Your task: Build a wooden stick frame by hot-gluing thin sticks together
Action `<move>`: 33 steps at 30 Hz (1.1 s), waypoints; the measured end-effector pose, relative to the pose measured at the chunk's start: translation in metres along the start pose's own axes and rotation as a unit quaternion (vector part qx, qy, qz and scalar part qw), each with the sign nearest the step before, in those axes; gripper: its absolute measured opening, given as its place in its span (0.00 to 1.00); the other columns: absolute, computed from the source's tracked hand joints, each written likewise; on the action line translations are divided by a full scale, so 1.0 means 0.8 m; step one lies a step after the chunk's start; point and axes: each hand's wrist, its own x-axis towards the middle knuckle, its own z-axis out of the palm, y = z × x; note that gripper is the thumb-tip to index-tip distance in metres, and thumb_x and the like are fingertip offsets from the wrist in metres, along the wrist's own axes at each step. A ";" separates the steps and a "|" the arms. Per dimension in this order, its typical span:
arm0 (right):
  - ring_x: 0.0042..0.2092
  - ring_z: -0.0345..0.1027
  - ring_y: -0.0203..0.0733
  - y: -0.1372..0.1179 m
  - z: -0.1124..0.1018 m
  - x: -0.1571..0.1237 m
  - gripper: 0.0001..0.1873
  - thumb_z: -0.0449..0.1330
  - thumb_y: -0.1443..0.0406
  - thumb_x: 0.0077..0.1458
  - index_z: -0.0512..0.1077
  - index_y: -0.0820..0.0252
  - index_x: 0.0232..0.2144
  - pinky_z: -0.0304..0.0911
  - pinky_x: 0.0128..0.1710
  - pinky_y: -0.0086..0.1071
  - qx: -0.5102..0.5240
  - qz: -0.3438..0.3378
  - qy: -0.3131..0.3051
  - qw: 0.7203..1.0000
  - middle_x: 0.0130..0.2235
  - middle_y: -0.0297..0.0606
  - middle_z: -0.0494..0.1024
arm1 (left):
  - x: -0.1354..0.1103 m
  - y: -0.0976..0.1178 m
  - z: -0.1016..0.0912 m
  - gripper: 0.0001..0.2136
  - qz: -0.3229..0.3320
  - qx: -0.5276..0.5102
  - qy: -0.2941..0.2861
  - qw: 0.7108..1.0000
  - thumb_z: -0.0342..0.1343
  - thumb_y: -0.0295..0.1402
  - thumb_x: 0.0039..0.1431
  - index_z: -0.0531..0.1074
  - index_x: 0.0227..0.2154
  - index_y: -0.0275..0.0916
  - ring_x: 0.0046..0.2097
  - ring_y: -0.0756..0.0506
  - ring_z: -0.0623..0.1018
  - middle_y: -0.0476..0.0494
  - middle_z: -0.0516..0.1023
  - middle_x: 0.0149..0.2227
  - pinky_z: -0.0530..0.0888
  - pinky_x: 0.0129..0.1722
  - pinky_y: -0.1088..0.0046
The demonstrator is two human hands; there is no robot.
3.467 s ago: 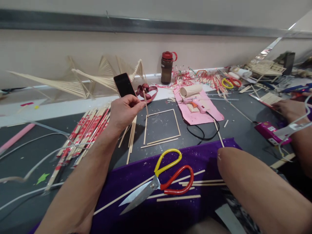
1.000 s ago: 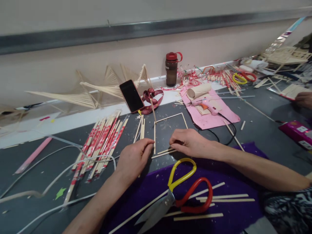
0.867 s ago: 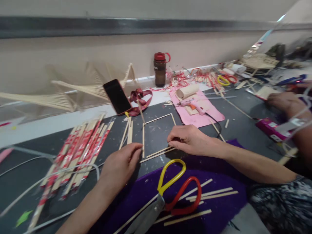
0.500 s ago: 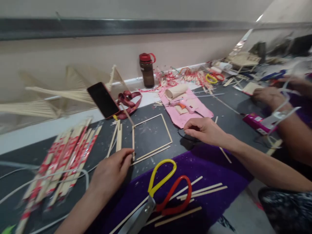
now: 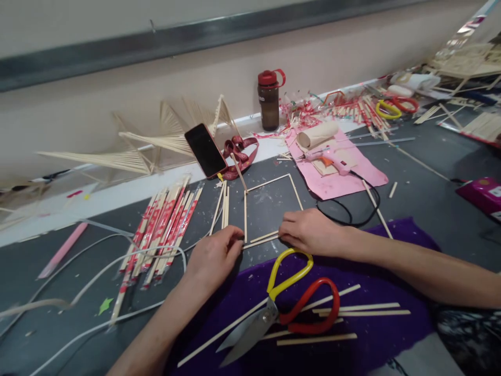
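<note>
A square frame of thin wooden sticks (image 5: pixel 295 190) lies flat on the dark table, with one short stick (image 5: pixel 238 173) rising at a slant from its far left corner. My left hand (image 5: pixel 214 257) pinches the frame's near left corner. At the right end of the frame's near edge, my right hand (image 5: pixel 309 232) has its fingers curled down and pinching, beside a loose stick (image 5: pixel 261 241) that lies along that edge. Yellow and red handled scissors (image 5: pixel 289 297) rest on the purple cloth (image 5: pixel 376 271) just below both hands.
Wrapped chopsticks (image 5: pixel 164 224) lie in a heap at left. A phone (image 5: pixel 205 150) leans on a stick model (image 5: pixel 136 143) at the back. A bottle (image 5: pixel 269 107), a glue gun (image 5: pixel 331 158) on pink paper, its black cord (image 5: pixel 348 211) and loose sticks (image 5: pixel 352 310) are around.
My right hand, which had reached right toward the black cord, has come back to the frame's near edge. My left hand stays at the near left corner. The view has swung left.
</note>
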 end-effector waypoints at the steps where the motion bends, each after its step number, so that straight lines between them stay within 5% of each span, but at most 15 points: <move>1: 0.29 0.61 0.33 0.001 0.002 -0.003 0.12 0.49 0.63 0.61 0.71 0.60 0.32 0.46 0.25 0.29 -0.006 0.000 0.003 1.000 0.31 0.36 0.71 | -0.001 0.000 -0.001 0.10 0.000 0.000 -0.014 1.000 0.47 0.36 0.57 0.70 0.37 0.43 0.35 0.47 0.77 0.50 0.79 0.31 0.68 0.33 0.73; 10: 0.33 0.65 0.33 0.042 -0.025 -0.017 0.09 0.51 0.65 0.59 0.71 0.62 0.34 0.56 0.32 0.26 0.085 0.067 0.120 0.987 0.32 0.36 0.74 | -0.003 0.000 0.001 0.08 0.011 0.077 -0.066 0.995 0.47 0.36 0.58 0.71 0.33 0.43 0.33 0.45 0.75 0.48 0.78 0.33 0.63 0.30 0.72; 19: 0.32 0.66 0.33 0.039 -0.017 -0.018 0.10 0.52 0.65 0.59 0.72 0.62 0.33 0.56 0.31 0.26 0.081 0.023 0.030 0.996 0.32 0.36 0.73 | -0.003 -0.004 0.006 0.12 0.042 0.105 -0.073 0.991 0.42 0.35 0.62 0.71 0.35 0.42 0.36 0.45 0.76 0.45 0.77 0.37 0.65 0.33 0.71; 33: 0.33 0.67 0.34 0.036 -0.004 -0.018 0.12 0.49 0.64 0.61 0.72 0.61 0.35 0.57 0.32 0.26 0.074 -0.005 0.021 0.997 0.32 0.37 0.73 | -0.024 0.009 -0.004 0.12 0.126 0.095 -0.116 0.981 0.45 0.32 0.60 0.74 0.31 0.41 0.33 0.45 0.77 0.45 0.78 0.32 0.68 0.31 0.71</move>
